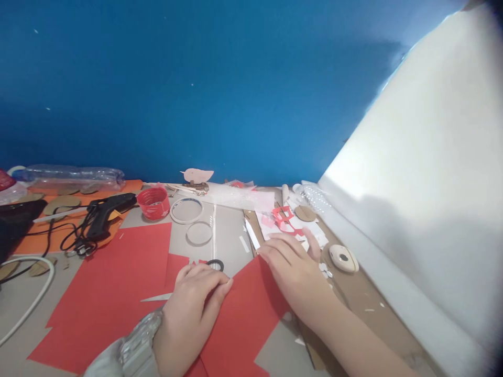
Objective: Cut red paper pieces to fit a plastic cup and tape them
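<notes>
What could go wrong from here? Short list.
Scissors, partly hidden by the left hand, show a bare blade; a shift might nick skin.
The red sheet touched by the right hand could crease if pressed unevenly.
The tangled cord by the glue gun might snag nearby paper if pulled.

The left hand (188,309) lay palm down near the middle of the near side, knuckles bent, the tips of its thumb (215,306) and forefinger (216,278) drawn close together and aimed far right. The right hand (293,264) arched farther off to the right, fingers angled left, one outer finger (312,245) raised apart from the rest. Its bare forearm (349,332) slanted in from the near right; its thumb was hidden.
</notes>
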Demonstrator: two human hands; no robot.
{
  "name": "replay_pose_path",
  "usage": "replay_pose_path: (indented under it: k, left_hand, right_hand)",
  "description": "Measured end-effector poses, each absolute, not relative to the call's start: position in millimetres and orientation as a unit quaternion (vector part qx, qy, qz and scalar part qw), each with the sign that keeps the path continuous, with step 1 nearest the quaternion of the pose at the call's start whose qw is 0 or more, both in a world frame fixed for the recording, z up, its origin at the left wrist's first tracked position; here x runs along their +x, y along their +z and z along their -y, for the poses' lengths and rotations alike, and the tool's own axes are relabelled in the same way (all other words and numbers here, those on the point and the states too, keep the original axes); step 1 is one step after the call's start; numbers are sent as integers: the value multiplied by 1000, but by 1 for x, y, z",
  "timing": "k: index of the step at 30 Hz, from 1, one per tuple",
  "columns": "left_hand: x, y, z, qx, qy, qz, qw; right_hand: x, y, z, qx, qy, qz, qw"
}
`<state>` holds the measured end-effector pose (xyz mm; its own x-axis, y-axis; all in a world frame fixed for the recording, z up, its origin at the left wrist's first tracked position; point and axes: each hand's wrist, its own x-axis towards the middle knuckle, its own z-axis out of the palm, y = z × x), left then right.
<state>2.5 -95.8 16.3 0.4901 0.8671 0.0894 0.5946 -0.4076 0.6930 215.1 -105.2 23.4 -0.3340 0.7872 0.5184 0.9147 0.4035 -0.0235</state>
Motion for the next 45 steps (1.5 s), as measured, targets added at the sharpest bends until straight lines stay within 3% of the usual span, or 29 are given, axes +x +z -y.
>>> replay_pose_path:
  k: [3, 8, 12, 19, 25, 29, 38, 45]
  left_hand:
    - [2, 15, 95, 800, 238, -451, 316]
    - [1, 14, 96, 805, 256, -440, 305]
    - [0, 14, 97, 796, 268, -444, 313]
    - [0, 15, 95, 784, 264, -451, 336]
    - [-1, 16, 97, 771, 290, -444, 352]
    - [-2, 20, 97, 767, 272, -454, 365]
    - [0, 23, 96, 759, 245, -466, 383]
    - [1, 23, 97, 753, 246, -474, 384]
  right_hand:
    - [220, 30, 104, -570, -113, 769, 267]
    - [207, 36, 110, -567, 105, 761, 297]
    - [194, 26, 114, -587, 189, 721, 315]
    - [199, 18, 118, -515, 166, 769, 341]
    - [197, 21, 115, -622, 203, 670, 350]
    - [194, 25, 113, -609, 251, 653, 375]
    - [196, 23, 116, -609, 167, 628, 455]
    - [199, 25, 113, -629, 175, 582, 484]
